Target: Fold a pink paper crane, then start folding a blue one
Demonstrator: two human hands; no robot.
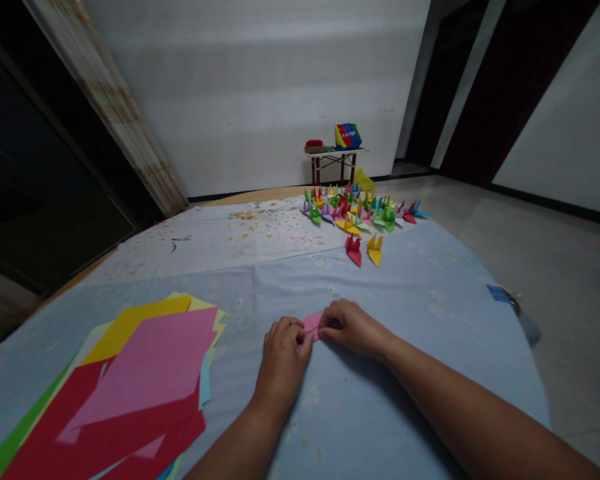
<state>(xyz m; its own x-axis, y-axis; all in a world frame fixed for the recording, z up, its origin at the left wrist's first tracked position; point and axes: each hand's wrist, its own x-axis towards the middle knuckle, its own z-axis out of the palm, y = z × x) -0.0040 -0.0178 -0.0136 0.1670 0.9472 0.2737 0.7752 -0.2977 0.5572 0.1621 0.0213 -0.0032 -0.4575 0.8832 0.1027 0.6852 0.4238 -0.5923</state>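
Note:
A small folded piece of pink paper [313, 323] lies on the blue tablecloth between my two hands. On its left side, my left hand [284, 347] presses it with fingers together, thumb by the lower edge. My right hand [347, 325] pinches the paper's right side between thumb and forefinger. The fingers cover part of the paper, so its full shape is hidden. Large coloured sheets, with a pink sheet [155, 360] on top, are stacked to the left of my hands.
Many folded paper cranes stand at the table's back right [350, 207]. A red crane [353, 251] and a yellow crane [375, 250] sit nearer. Beyond the table, a small stand [335, 155] holds a colourful box [348, 136]. A blue object [499, 293] is at the right edge.

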